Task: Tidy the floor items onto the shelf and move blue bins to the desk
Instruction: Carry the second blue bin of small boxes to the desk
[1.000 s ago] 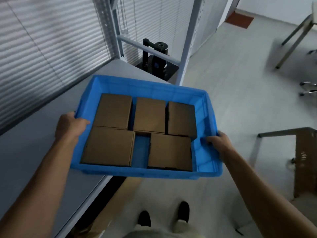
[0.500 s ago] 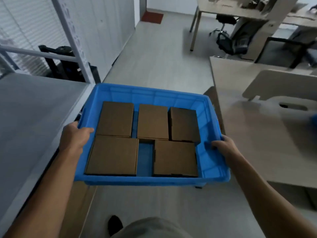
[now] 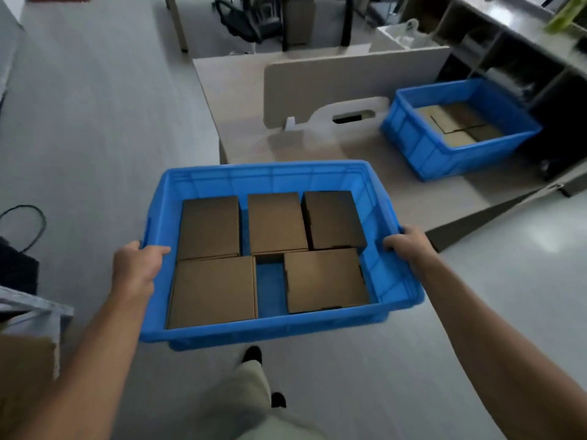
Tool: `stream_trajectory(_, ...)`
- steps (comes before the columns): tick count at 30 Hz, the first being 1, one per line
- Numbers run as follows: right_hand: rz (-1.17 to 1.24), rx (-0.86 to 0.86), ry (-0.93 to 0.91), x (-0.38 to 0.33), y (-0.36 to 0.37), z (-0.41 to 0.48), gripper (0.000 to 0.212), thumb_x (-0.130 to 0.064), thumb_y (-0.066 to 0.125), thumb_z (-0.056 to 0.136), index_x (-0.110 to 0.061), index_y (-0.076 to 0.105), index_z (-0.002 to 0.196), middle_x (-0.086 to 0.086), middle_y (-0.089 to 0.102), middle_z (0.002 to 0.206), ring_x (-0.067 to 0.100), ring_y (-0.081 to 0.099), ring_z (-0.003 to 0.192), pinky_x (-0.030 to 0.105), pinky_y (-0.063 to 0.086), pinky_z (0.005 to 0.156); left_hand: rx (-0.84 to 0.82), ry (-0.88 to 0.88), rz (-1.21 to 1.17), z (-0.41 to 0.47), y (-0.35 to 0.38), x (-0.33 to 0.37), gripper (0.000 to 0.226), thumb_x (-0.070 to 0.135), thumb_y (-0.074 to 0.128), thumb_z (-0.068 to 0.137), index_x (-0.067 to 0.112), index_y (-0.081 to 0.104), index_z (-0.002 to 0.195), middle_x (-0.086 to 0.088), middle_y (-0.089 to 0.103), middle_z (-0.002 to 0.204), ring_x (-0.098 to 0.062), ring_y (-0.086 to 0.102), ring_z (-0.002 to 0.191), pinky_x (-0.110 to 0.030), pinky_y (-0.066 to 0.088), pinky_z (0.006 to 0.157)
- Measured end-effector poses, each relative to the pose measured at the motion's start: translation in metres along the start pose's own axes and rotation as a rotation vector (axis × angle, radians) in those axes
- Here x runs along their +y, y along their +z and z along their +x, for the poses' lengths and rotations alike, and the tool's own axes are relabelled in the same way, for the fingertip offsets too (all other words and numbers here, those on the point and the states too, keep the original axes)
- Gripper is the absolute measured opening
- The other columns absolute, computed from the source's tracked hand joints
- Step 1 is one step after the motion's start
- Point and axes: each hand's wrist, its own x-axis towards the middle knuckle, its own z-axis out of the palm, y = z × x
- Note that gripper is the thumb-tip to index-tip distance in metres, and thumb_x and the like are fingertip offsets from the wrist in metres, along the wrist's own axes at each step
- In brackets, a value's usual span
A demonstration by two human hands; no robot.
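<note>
Nearest you: a light trouser leg (image 3: 249, 389) and a dark shoe (image 3: 253, 354) on the pale grey floor (image 3: 95, 128), directly under the load.

Your left hand (image 3: 136, 268) grips the left rim of a large blue rectangular plastic bin (image 3: 270, 332), thumb hooked over the edge and inside, the other fingers hidden below the rim. Your right hand (image 3: 408, 246) clamps the right rim the same way, thumb over the top. The bin hangs in the air between both hands, over the floor, its far edge just short of the desk's near corner.

Inside the bin: five flat brown cardboard boxes (image 3: 212, 293), lids closed, three in the far row and two in the near row, with a strip of blue bottom showing between the near pair.

Left edge: a black cable loop (image 3: 31, 223) on the floor.

Beyond the bin: a beige wooden desk (image 3: 228, 90) with a pale upright partition panel (image 3: 333, 77). On the desk's right part sits a second blue plastic bin (image 3: 416, 144), well apart from yours, with brown cardboard in it.

Farthest: a black office chair (image 3: 244, 17).
</note>
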Motion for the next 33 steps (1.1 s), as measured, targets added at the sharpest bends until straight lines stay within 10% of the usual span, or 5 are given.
stream_trajectory(18, -0.103, 0.074, 0.168, -0.057, -0.088, 0.295, 0.044, 0.001, 0.065, 0.074, -0.007, 0.064, 0.117, 0.017, 0.069, 0.1, 0.036, 0.067, 0.087, 0.047, 0.059, 0.082, -0.052, -0.071, 0.064, 0.07, 0.282, 0.127, 0.024, 0.023, 0.07, 0.08, 0.012, 0.067, 0.101, -0.007, 0.061, 0.073, -0.03, 0.059, 0.072, -0.042, 0.05, 0.069)
stream_trajectory(28, -0.442, 0.033, -0.145, -0.111, -0.104, 0.42, 0.057, -0.004, 0.046, 0.093, -0.015, 0.035, 0.148, 0.009, 0.057, 0.109, 0.024, 0.058, 0.084, 0.034, 0.048, 0.065, 0.039, -0.103, 0.018, 0.07, 0.361, 0.17, 0.02, 0.024, 0.066, 0.086, 0.019, 0.063, 0.106, -0.007, 0.064, 0.091, -0.029, 0.06, 0.082, -0.038, 0.048, 0.072)
stream_trajectory(33, -0.749, 0.105, -0.419, -0.11, -0.121, 0.447, 0.051, -0.016, 0.055, 0.091, -0.007, 0.043, 0.14, 0.017, 0.046, 0.136, 0.035, 0.042, 0.124, 0.045, 0.041, 0.101, 0.124, -0.061, 0.122, 0.053, 0.377, 0.178, 0.036, 0.032, 0.064, 0.085, 0.023, 0.062, 0.12, -0.007, 0.069, 0.104, -0.031, 0.063, 0.088, -0.037, 0.047, 0.072)
